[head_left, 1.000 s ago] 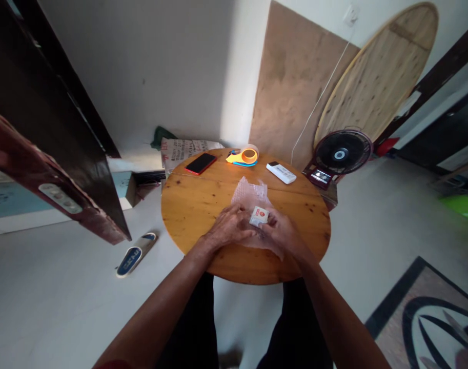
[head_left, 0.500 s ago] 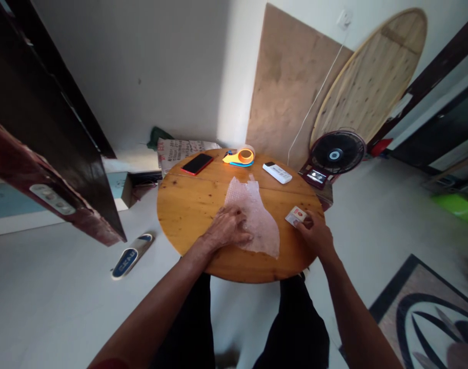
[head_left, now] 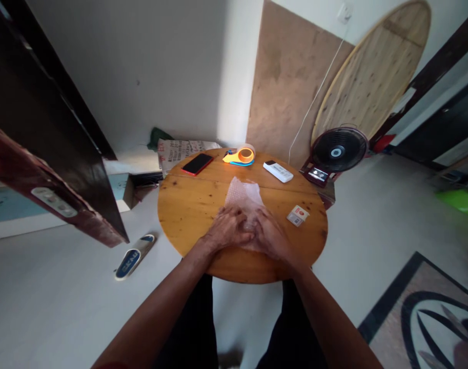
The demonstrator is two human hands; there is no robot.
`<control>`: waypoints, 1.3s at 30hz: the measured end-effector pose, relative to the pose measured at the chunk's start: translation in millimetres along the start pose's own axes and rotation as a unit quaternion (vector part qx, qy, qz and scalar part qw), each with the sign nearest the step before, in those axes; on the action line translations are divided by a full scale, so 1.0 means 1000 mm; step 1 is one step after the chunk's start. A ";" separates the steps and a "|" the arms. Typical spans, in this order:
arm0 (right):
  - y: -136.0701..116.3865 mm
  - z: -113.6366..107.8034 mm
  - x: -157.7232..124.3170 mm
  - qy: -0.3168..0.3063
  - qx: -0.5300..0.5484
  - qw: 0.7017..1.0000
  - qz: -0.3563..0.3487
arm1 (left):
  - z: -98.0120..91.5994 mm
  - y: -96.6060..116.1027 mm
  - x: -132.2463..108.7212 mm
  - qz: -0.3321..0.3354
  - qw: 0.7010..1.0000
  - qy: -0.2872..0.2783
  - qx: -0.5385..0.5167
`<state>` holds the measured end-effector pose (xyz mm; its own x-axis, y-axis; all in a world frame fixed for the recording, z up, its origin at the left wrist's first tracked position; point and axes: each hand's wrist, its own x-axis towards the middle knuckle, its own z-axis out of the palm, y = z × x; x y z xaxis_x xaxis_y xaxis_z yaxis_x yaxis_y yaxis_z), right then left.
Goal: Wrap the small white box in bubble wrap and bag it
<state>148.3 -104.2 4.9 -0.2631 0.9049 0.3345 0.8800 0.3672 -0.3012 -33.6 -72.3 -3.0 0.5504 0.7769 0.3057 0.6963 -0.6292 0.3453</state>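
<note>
A sheet of bubble wrap (head_left: 244, 193) lies on the round wooden table, its lower part covered by my hands. My left hand (head_left: 229, 226) rests on its left side with curled fingers, gripping the plastic. From the right, my right hand (head_left: 271, 233) holds the same sheet, its fingers bent in towards the left ones. Whether anything lies inside the wrap under my fingers is hidden. Apart from both hands, a small flat white packet with red print (head_left: 298, 216) lies to the right of the sheet.
On the round table (head_left: 187, 210) are a red-edged phone (head_left: 197, 164), an orange and blue tape dispenser (head_left: 241, 156) and a white remote-like device (head_left: 278, 171). A black fan (head_left: 337, 152) stands behind at right. A slipper (head_left: 134, 257) lies on the floor at left.
My right hand has let go of the small packet and moved left onto the bubble wrap. My left hand has stayed on the sheet.
</note>
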 end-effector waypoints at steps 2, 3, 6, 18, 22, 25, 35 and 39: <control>0.020 0.007 0.005 0.010 -0.051 0.998 0.043 | -0.004 0.002 0.000 -0.013 1.000 0.014 0.004; 0.029 0.008 0.006 0.009 -0.068 0.996 0.055 | -0.005 0.002 0.000 -0.023 0.999 0.021 0.008; 0.041 0.005 0.006 0.014 -0.099 0.992 0.076 | -0.007 -0.001 0.002 -0.071 0.996 0.037 0.032; 0.035 0.005 0.004 0.009 -0.125 0.985 0.119 | 0.005 -0.007 0.002 -0.012 0.997 0.074 0.034; 0.031 0.005 0.005 -0.007 -0.144 0.980 0.134 | 0.008 -0.006 0.002 0.027 0.999 0.040 0.020; 0.031 0.006 0.006 -0.015 -0.163 0.976 0.142 | 0.008 -0.005 0.003 0.004 1.000 0.021 0.019; 0.032 0.006 0.005 -0.006 -0.167 0.976 0.140 | 0.012 -0.006 0.002 -0.031 0.999 0.022 0.022; 0.035 0.004 0.001 0.039 -0.140 0.983 0.108 | 0.009 -0.004 0.001 -0.028 0.999 0.017 0.020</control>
<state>177.1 -89.8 -8.4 -0.0357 0.9322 0.3602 0.9894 0.0837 -0.1186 -31.7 -69.0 -12.5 0.4946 0.8095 0.3163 0.7440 -0.5825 0.3273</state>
